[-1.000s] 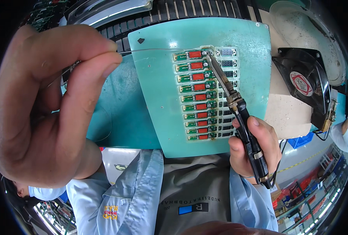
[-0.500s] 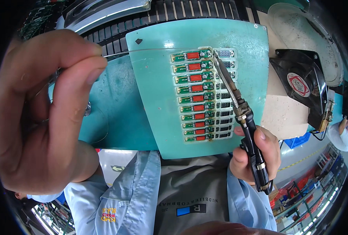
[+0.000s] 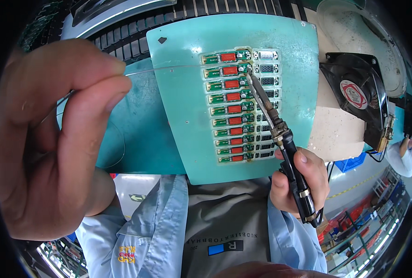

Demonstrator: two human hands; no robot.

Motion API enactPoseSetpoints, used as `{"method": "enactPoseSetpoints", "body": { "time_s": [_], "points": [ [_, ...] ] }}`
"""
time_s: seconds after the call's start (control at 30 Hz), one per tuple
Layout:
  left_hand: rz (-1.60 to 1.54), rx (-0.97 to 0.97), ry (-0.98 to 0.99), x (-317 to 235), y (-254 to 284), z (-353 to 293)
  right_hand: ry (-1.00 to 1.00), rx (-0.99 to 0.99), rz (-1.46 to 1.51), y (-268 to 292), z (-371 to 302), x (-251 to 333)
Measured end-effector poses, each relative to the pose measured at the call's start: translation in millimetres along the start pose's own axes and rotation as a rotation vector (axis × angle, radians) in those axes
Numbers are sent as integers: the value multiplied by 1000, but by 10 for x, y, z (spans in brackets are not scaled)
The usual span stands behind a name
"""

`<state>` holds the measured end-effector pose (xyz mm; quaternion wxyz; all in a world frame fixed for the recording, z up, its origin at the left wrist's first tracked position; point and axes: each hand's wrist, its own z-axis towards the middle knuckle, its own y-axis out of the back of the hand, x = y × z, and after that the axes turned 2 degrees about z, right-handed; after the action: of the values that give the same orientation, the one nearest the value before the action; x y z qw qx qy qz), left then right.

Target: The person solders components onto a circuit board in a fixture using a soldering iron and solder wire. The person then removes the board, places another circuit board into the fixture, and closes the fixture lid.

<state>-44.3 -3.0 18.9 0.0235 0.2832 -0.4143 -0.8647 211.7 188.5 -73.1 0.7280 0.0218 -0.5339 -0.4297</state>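
Observation:
Between thumb and forefinger, my left hand [image 3: 71, 134] pinches a thin solder wire [image 3: 164, 69], which runs right across to the second circuit board from the top. My right hand [image 3: 303, 180] is closed around a black-handled soldering iron [image 3: 282, 134]. Its tip lies at the right end of that second board [image 3: 229, 71], where the wire's end also seems to be; whether they touch is too small to tell. Several green boards with red components sit in a column in a pale green fixture plate [image 3: 187, 106], each beside a small dark display module [image 3: 267, 68].
A black cooling fan [image 3: 352, 95] stands right of the plate, with a round translucent lid-like dish [image 3: 359, 41] behind it. A slatted conveyor [image 3: 192, 11] runs along the far side. A blue crate [image 3: 349, 163] sits lower right. Another person's arm [image 3: 403, 155] shows at the far right.
The iron's tip and the wire's end have shifted from the top board down to the second board. The view has moved slightly, so the plate appears a little higher.

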Motion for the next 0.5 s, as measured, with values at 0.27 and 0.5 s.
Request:
{"method": "enactPoseSetpoints", "body": {
  "time_s": [0.27, 0.5],
  "points": [
    [7, 3, 3, -43, -154, 84, -11, 18, 7, -15, 12, 3],
    [19, 8, -8, -81, -152, 140, -18, 18, 17, -49, 44, -21]
  ]
}}
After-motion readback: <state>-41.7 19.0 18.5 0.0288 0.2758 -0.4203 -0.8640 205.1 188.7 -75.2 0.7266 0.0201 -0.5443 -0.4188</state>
